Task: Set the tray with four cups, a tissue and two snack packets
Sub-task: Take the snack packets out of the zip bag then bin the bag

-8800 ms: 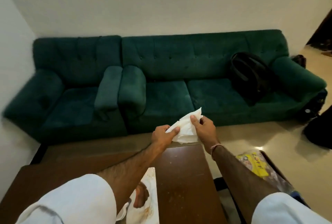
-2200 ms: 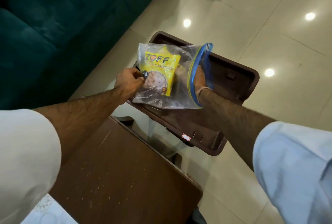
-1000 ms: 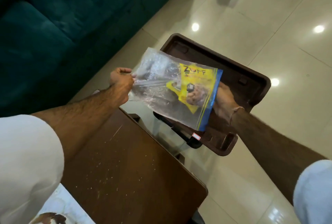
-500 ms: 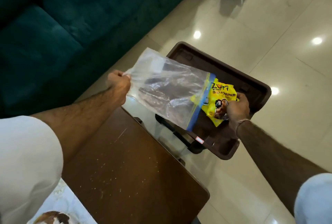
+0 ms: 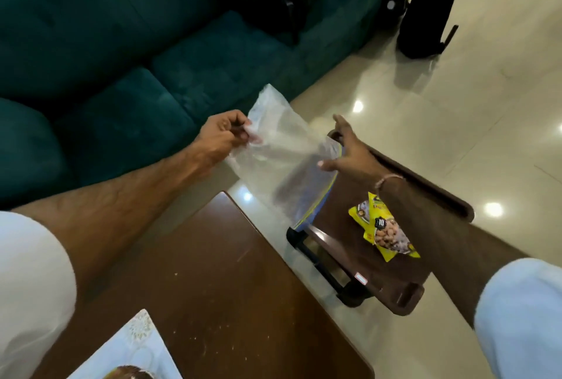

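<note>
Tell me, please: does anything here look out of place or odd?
Nothing looks spilled or damaged. The yellow snack packet lies askew on the brown tray, partly under the right forearm. The left hand holds up an empty clear zip bag.

Lighting dim and warm overall. Ceiling lamps show as round glare spots on the glossy tile floor (image 5: 456, 111). The green sofa (image 5: 121, 44) sits in deep shadow. Motion blur smears the clear plastic bag (image 5: 282, 159). Wide-angle distortion bends the frame edges.
</note>
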{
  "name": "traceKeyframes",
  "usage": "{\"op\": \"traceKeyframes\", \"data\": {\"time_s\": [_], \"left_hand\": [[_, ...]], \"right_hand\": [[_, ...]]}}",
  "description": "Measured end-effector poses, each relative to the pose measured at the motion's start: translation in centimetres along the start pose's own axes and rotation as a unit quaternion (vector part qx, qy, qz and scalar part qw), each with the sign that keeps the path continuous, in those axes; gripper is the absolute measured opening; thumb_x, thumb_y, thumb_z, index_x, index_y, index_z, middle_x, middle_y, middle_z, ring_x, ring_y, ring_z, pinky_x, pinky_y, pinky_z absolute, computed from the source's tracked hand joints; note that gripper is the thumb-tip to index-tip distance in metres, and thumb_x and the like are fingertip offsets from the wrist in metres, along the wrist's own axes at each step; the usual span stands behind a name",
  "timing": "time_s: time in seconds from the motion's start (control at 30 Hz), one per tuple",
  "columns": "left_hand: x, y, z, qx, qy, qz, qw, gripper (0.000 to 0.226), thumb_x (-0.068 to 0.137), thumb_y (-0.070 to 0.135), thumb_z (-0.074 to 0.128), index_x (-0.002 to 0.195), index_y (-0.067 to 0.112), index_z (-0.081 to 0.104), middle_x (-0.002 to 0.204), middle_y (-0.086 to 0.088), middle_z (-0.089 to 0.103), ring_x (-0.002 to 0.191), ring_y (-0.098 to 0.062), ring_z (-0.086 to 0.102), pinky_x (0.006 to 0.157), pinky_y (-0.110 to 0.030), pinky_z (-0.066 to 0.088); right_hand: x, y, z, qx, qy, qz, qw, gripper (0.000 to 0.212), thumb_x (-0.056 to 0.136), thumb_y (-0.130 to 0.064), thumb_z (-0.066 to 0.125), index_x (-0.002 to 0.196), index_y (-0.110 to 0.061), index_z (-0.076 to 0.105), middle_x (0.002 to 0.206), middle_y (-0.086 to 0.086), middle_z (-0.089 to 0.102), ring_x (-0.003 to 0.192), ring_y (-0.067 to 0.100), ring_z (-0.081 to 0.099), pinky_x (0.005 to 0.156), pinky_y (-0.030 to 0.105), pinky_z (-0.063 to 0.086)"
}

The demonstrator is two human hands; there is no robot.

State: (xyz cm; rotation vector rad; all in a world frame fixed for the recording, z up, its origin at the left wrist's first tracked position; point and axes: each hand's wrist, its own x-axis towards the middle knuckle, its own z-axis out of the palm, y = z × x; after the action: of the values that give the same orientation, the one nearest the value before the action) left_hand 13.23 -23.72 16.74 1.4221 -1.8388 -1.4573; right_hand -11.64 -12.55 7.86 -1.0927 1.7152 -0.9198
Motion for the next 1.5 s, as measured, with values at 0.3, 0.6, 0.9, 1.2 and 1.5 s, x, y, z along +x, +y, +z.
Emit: {"op": "traceKeyframes", "data": {"time_s": [0.3, 0.6, 0.9, 1.2, 1.5], "left_hand": [[-4.5, 10.1, -10.0, -0.001, 0.044, 0.055, 0.998, 0.024, 0.088, -0.009, 0.061, 0.083, 0.013, 0.071, 0.084, 0.001, 0.073, 0.079, -0.007, 0.067, 0.071, -0.021, 0.053], [-12.5, 16.0, -19.5, -0.198, 0.160, -0.013, 0.967, 0.056, 0.083, 0.033, 0.076, 0.131, 0.018, 0.054, 0.115, 0.001, 0.071, 0.101, -0.019, 0.068, 0.085, -0.042, 0.053], [-24.0, 22.1, -27.3, -0.285, 0.374, 0.069, 0.880, 0.058, 0.076, 0.003, 0.081, 0.125, 0.009, 0.050, 0.112, -0.016, 0.069, 0.090, -0.024, 0.070, 0.064, -0.034, 0.059], [-37.7, 24.0, -35.8, -0.187, 0.464, 0.116, 0.858, 0.052, 0.071, -0.022, 0.056, 0.105, 0.017, 0.054, 0.082, -0.007, 0.063, 0.077, -0.019, 0.059, 0.073, -0.033, 0.053], [-54.6, 19.0, -42.0, 0.316, 0.569, -0.054, 0.757, 0.060, 0.055, 0.046, 0.087, 0.109, 0.034, 0.064, 0.129, 0.004, 0.040, 0.125, -0.019, 0.036, 0.107, -0.041, 0.030]], "right_hand": [[2.2, -16.2, -1.3, 0.028, -0.177, -0.047, 0.983, 0.054, 0.059, -0.004, 0.080, 0.111, -0.004, 0.068, 0.096, 0.008, 0.068, 0.084, 0.016, 0.061, 0.075, 0.033, 0.051], [-2.5, -34.4, -1.4, 0.166, -0.210, -0.127, 0.955, 0.026, 0.077, -0.004, 0.075, 0.100, 0.005, 0.067, 0.096, 0.021, 0.064, 0.090, 0.032, 0.060, 0.085, 0.043, 0.051], [-9.5, -50.9, 3.3, 0.247, -0.175, -0.169, 0.938, 0.067, 0.085, -0.001, 0.069, 0.141, -0.018, 0.037, 0.115, 0.026, 0.066, 0.090, 0.037, 0.066, 0.086, 0.057, 0.052], [-17.4, -60.2, 11.9, -0.031, -0.163, -0.371, 0.914, 0.025, 0.090, -0.021, 0.067, 0.112, -0.031, 0.057, 0.086, 0.001, 0.061, 0.069, 0.013, 0.059, 0.066, 0.037, 0.056], [-30.3, -66.0, 24.6, -0.230, -0.160, -0.504, 0.817, 0.019, 0.079, -0.015, 0.075, 0.098, -0.013, 0.073, 0.084, 0.000, 0.064, 0.081, 0.019, 0.058, 0.062, 0.012, 0.040]]}}
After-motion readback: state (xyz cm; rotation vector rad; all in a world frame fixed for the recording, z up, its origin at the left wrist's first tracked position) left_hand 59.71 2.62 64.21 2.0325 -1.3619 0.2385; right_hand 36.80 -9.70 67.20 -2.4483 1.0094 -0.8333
